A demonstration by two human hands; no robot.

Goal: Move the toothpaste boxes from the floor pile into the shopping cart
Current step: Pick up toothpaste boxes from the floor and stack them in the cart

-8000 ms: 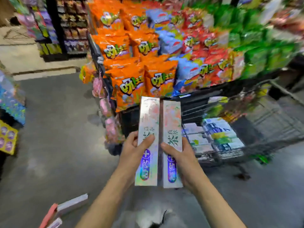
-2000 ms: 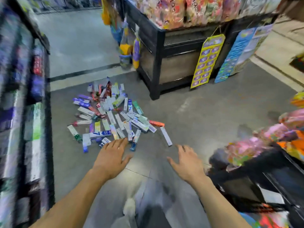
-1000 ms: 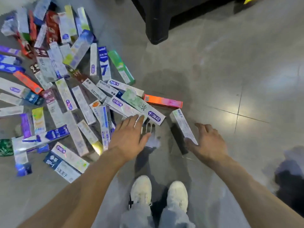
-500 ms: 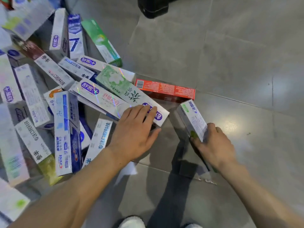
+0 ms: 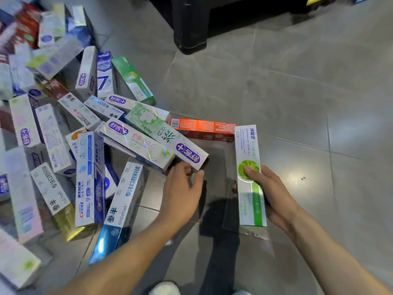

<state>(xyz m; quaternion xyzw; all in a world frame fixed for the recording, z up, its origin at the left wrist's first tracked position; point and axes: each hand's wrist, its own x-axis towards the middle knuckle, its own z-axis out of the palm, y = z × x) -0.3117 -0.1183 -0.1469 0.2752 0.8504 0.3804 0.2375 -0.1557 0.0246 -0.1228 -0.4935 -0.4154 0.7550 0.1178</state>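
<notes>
head | right hand (image 5: 274,196) holds one green-white box (image 5: 249,177) | left hand (image 5: 182,192) holds none

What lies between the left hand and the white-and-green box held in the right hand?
Nothing: in the head view only bare, shadowed floor tile separates the left hand from the white-and-green box that the right hand holds.

White cardboard toothpaste box with green stripe and green disc (image 5: 249,177); orange-red barcoded box (image 5: 202,129); holographic white-green box (image 5: 163,133); grey tiled floor (image 5: 297,103).
</notes>
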